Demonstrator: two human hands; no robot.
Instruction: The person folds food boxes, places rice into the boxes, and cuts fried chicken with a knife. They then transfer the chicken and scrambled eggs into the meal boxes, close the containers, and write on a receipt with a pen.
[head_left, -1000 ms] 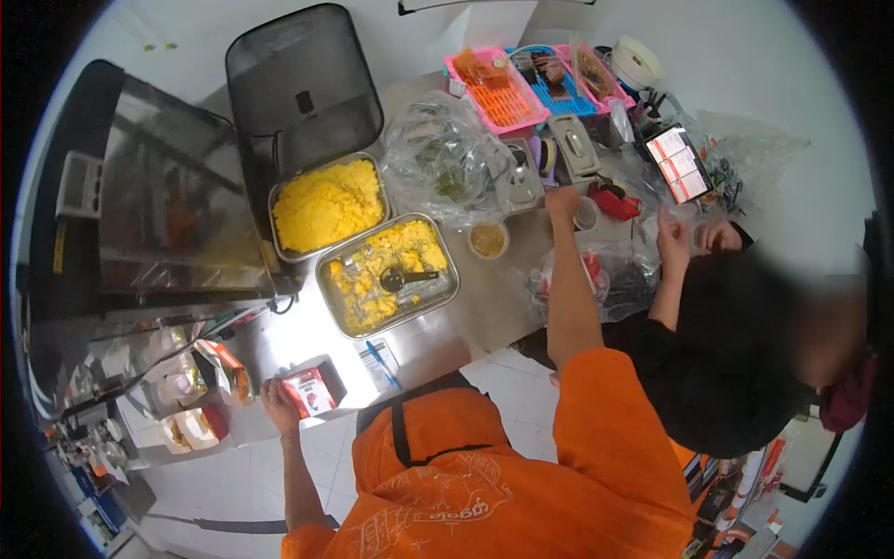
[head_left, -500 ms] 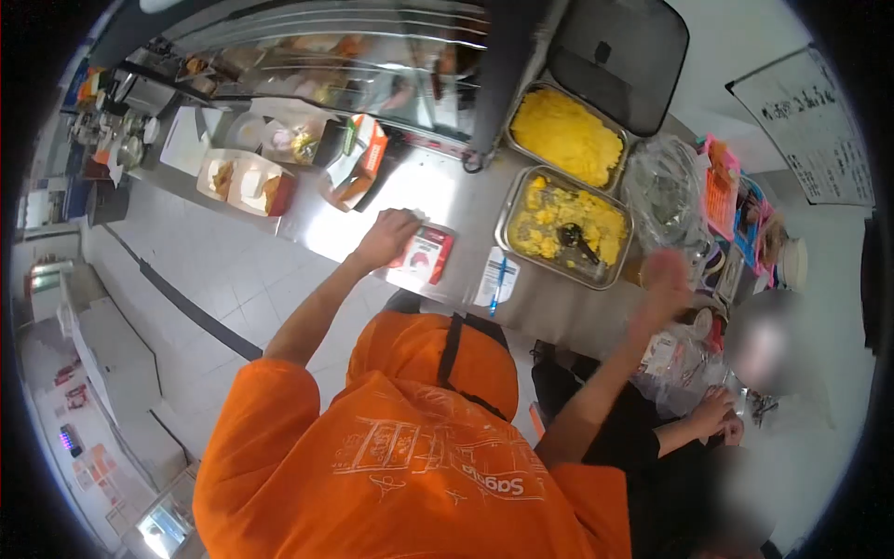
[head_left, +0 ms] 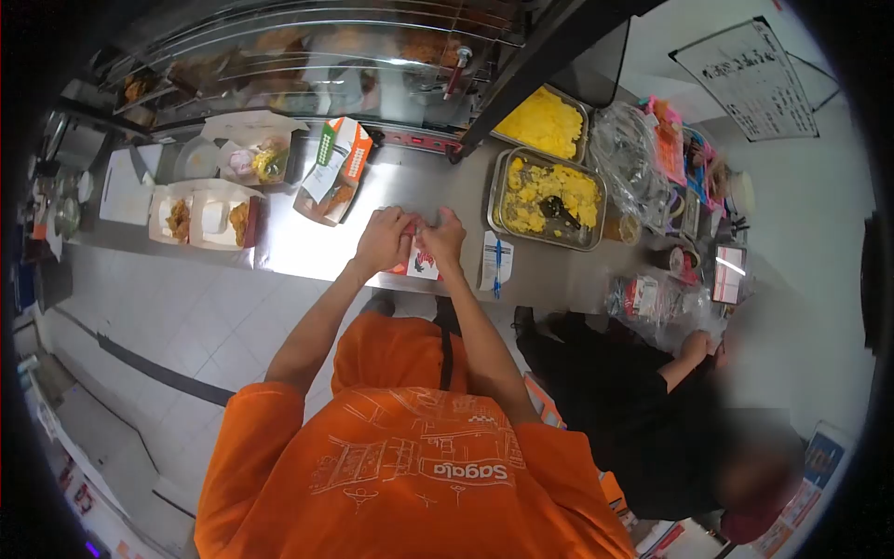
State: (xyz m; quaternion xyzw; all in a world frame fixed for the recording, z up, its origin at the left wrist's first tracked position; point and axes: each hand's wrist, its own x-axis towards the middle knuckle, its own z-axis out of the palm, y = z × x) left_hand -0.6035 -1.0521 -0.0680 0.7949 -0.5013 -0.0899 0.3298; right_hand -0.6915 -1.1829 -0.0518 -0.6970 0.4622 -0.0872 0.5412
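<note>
My left hand (head_left: pixel 383 240) is closed on the top left of a flat red-and-white printed paper packet (head_left: pixel 425 265) at the counter's front edge. With its fingers bent, my right hand (head_left: pixel 443 238) pinches the packet's top edge beside the left. Both hands nearly touch and cover the packet's upper part. To their right lies a slip of paper (head_left: pixel 488 271) with a blue pen (head_left: pixel 498 265) on it. Behind my left hand stands an open orange, white and green carton (head_left: pixel 336 172) with fried food inside.
Two metal trays of yellow food stand at the right; the nearer tray (head_left: pixel 498 214) holds a black scoop (head_left: pixel 556 210). Open food boxes (head_left: pixel 208 191) sit at the left. A glass display case (head_left: pixel 326 79) is behind. A person in black (head_left: pixel 605 382) is close on my right.
My right hand has come left from beside the trays to the packet and taken hold of its top edge. My left hand stays at the packet. The view has shifted.
</note>
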